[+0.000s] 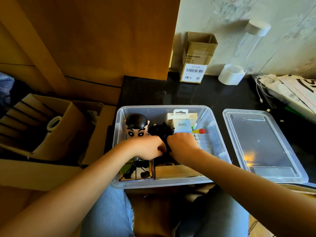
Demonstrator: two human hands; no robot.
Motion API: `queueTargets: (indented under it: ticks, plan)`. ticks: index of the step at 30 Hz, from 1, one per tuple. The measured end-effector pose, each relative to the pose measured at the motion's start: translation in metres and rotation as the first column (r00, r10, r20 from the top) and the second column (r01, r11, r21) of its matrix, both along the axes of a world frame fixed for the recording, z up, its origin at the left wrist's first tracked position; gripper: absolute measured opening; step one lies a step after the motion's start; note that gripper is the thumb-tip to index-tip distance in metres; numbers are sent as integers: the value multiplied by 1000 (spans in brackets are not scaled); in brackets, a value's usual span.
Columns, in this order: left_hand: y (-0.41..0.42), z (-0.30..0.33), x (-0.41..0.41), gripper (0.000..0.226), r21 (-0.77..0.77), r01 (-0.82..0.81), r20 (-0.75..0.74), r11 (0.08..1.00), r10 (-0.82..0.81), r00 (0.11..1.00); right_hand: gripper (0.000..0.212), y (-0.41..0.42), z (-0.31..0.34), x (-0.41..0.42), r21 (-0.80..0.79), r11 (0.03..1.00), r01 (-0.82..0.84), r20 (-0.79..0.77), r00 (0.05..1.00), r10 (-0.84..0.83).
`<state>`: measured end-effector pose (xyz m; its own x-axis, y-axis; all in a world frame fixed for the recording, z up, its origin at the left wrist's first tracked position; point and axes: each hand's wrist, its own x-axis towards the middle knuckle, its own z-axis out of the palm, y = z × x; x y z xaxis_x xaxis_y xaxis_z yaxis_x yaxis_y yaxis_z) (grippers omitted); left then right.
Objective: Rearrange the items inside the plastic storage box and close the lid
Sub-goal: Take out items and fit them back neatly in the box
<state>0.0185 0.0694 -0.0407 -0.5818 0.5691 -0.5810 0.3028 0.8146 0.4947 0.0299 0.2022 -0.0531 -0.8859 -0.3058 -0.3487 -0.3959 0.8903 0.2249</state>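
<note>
The clear plastic storage box [119,120] stands open in front of my knees. Inside are a cartoon figure with a black head [136,127], a black object [159,130] in the middle, a white and blue carton marked Q88 [182,124], a red-tipped tube [200,131], a printed box [136,170] and a brown cardboard box [174,171] at the near side. My left hand [147,147] and my right hand [182,146] are both inside the box, fingers curled on the black object between them. The clear lid [259,144] lies flat to the right of the box.
An open cardboard carton [196,57] and a roll of white tape [230,74] stand at the back by the wall. White cables and papers [290,91] lie at the right. Open cardboard boxes [51,125] with a tape roll sit at the left beside a wooden cabinet.
</note>
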Motion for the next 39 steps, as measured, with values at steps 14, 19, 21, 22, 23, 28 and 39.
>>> queueTargets:
  ticks: [14,19,21,22,23,28,39]
  plan:
    - [7,-1,-4,39,-20,15,10,1000,-14,1000,22,56,48,-28,-318,911,261,-72,952,-298]
    - [13,-3,-5,39,-34,27,9,999,-27,1000,24,82,54,-33,-132,950,283,-129,945,-300]
    - [17,-3,-5,40,-58,65,20,996,-64,998,30,83,45,-33,-42,979,200,-163,965,-205]
    - [20,-4,-5,40,-69,77,28,995,-76,997,30,83,40,-34,4,989,148,-194,970,-144]
    - [22,-4,-5,40,-75,86,36,993,-83,996,29,83,34,-35,50,993,106,-225,970,-92]
    - [30,-8,-7,39,-118,118,63,986,-111,992,29,80,15,-41,172,984,50,-265,964,-2]
    - [38,-9,-6,47,-128,134,78,983,-124,989,19,76,15,-41,116,993,38,-274,962,-5]
